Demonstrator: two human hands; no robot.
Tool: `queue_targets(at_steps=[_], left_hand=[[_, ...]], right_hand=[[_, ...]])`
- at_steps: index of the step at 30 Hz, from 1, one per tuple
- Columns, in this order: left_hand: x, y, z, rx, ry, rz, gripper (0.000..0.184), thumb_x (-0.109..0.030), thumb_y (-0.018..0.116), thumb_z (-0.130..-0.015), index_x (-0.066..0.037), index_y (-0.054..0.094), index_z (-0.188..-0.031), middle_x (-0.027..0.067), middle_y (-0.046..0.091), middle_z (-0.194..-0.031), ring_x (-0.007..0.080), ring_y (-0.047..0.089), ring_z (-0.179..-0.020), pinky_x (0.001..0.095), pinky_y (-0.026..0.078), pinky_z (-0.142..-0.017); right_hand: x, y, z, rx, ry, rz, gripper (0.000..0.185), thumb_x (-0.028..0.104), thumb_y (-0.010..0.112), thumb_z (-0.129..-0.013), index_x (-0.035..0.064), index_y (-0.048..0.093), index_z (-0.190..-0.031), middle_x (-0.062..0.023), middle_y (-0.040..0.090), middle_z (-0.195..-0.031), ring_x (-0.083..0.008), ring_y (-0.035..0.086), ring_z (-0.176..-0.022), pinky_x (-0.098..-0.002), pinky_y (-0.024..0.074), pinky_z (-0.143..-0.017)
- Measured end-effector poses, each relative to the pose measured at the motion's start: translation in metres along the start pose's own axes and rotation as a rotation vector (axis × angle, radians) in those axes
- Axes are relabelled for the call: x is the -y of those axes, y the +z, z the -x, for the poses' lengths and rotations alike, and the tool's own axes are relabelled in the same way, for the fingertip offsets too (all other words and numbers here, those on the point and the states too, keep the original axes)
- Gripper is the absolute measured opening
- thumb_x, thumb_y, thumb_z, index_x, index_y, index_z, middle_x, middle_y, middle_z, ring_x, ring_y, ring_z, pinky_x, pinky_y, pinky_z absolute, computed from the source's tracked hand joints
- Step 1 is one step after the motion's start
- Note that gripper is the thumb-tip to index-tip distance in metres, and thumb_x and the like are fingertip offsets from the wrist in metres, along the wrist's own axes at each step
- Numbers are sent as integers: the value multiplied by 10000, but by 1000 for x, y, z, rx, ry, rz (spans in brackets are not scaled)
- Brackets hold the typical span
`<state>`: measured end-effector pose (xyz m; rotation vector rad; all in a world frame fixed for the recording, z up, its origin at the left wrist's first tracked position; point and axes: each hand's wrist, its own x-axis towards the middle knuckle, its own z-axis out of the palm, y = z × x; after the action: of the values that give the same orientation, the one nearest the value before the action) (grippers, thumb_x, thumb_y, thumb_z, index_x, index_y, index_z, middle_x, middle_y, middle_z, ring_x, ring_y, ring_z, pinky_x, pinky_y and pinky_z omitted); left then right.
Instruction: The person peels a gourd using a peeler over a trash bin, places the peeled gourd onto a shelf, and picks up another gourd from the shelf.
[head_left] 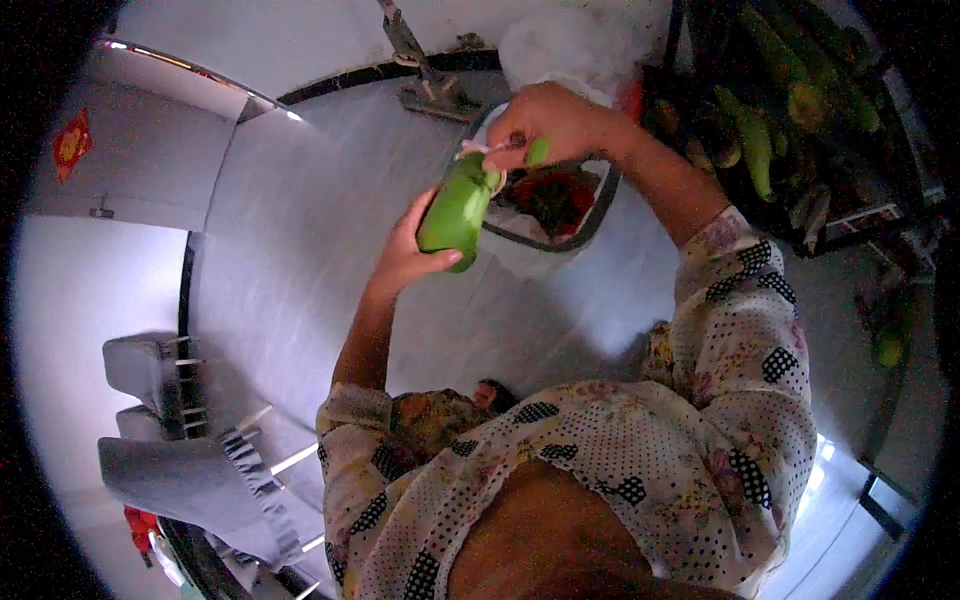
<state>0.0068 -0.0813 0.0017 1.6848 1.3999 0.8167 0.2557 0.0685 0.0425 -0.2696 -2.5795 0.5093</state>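
Observation:
My left hand (408, 250) is wrapped around the lower end of a light green gourd (455, 220), which it holds tilted in the air. My right hand (548, 122) is closed on a pale pink peeler (488, 150), whose head lies against the gourd's upper end. The blade is too small to make out. A bit of green peel (538, 151) shows just under the right hand's fingers. Below and to the right stands a bin (592, 222) with a dark rim and a pale liner, red and dark scraps inside. The right hand and forearm cover part of its opening.
A white plastic bag (560, 45) sits behind the bin. At right, a dark rack holds several long green vegetables (752, 140). A metal stand-like object (435, 92) is by the far wall. Grey chairs (190, 485) stand at lower left.

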Motion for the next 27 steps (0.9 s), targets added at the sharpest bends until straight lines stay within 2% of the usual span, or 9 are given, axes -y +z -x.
queue_targets(at_steps=[4, 10, 13, 16, 19, 22, 25, 27], left_hand=[[-3, 7, -1, 3, 51, -91, 877, -215, 770, -593, -9, 364, -1344, 118, 490, -1258, 200, 459, -1172, 324, 335, -998], [-2, 5, 9, -66, 81, 16, 899, -214, 773, -576, 16, 356, -1339, 124, 488, -1259, 213, 468, -1164, 338, 346, -996], [10, 6, 8, -164, -28, 193, 903, -250, 765, -584, 31, 350, -1336, 124, 497, -1242, 216, 478, -1152, 347, 355, -992], [32, 5, -1, -60, 15, 609, 878, -326, 719, -628, 39, 344, -1332, 156, 506, -1228, 254, 499, -1140, 382, 393, -968], [32, 8, -6, 38, 57, 842, 822, -373, 650, -688, 44, 344, -1326, 202, 505, -1227, 311, 521, -1122, 419, 433, -932], [37, 14, -6, -6, 60, 1069, 774, -363, 601, -730, 48, 334, -1329, 234, 497, -1231, 355, 533, -1102, 442, 456, -904], [45, 16, -5, -1, 18, 1140, 763, -353, 598, -740, 49, 332, -1332, 232, 498, -1232, 351, 537, -1095, 438, 454, -908], [47, 16, -6, -13, 11, 1107, 765, -353, 599, -737, 54, 334, -1327, 231, 503, -1226, 346, 539, -1090, 434, 456, -906]], right_hand=[[-10, 13, -1, 71, -30, -15, 357, 431, 627, -778, 93, 594, -669, -133, 552, -582, -327, 565, -572, -422, 417, -527], [-73, 37, 34, 238, 307, 414, 275, 388, 643, -759, 115, 634, -724, -102, 616, -685, -329, 616, -689, -438, 470, -592], [-65, 35, 35, 128, 273, 655, 216, 346, 640, -773, 131, 656, -776, -99, 636, -742, -314, 632, -722, -441, 481, -600], [-35, 23, 14, 149, 357, 603, 155, 285, 621, -793, 140, 660, -830, -101, 634, -754, -310, 632, -716, -428, 492, -602], [-71, 40, 23, 78, 439, 754, 157, 285, 602, -816, 143, 656, -858, -100, 630, -746, -302, 635, -713, -414, 499, -604], [-70, 43, 29, -145, 398, 826, 189, 325, 603, -824, 143, 650, -849, -98, 629, -742, -277, 639, -709, -411, 505, -616], [-40, 35, 20, -461, 297, 492, 220, 330, 611, -837, 113, 638, -861, -102, 626, -732, -246, 632, -674, -387, 496, -608], [-32, 35, 16, -361, 336, 143, 233, 322, 620, -838, 93, 629, -878, -107, 620, -732, -239, 616, -640, -369, 481, -592]])
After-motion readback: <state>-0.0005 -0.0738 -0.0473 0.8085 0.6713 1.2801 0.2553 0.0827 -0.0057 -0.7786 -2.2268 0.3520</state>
